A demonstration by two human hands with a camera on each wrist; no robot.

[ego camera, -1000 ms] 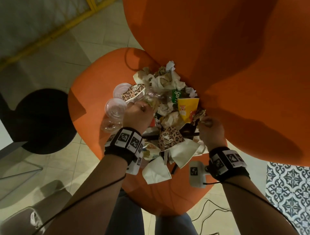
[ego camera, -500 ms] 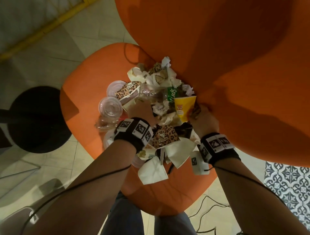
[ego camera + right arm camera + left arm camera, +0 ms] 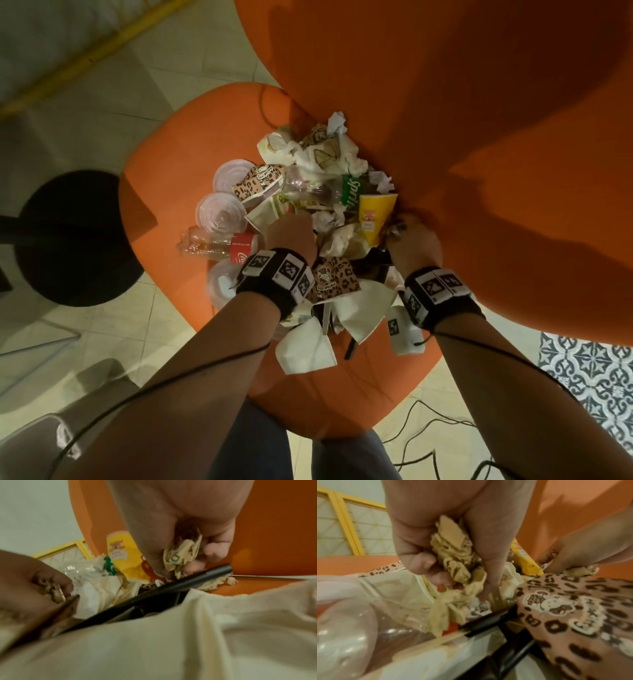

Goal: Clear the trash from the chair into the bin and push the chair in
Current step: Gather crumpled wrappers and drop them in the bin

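A heap of trash [image 3: 322, 205] covers the orange chair's seat [image 3: 164, 178]: crumpled paper, clear lids, a Sprite bottle [image 3: 329, 190], a yellow carton [image 3: 375, 212], a cola bottle [image 3: 219, 245] and leopard-print wrappers [image 3: 334, 279]. My left hand [image 3: 291, 236] reaches into the middle of the heap and grips a wad of crumpled brown paper [image 3: 455, 555]. My right hand [image 3: 412, 240] is at the heap's right side, beside the chair back [image 3: 479, 120], and grips a crumpled paper ball [image 3: 181, 555]. A black straw [image 3: 154, 592] lies under it.
A black round bin or stool [image 3: 72, 236] stands on the tiled floor left of the chair. White napkins [image 3: 301, 346] hang near the seat's front edge. Cables [image 3: 428, 428] trail on the floor at the lower right, next to a patterned tile [image 3: 589, 373].
Both hands have pushed further forward into the heap and closed on crumpled paper. The head view has moved closer to the seat.
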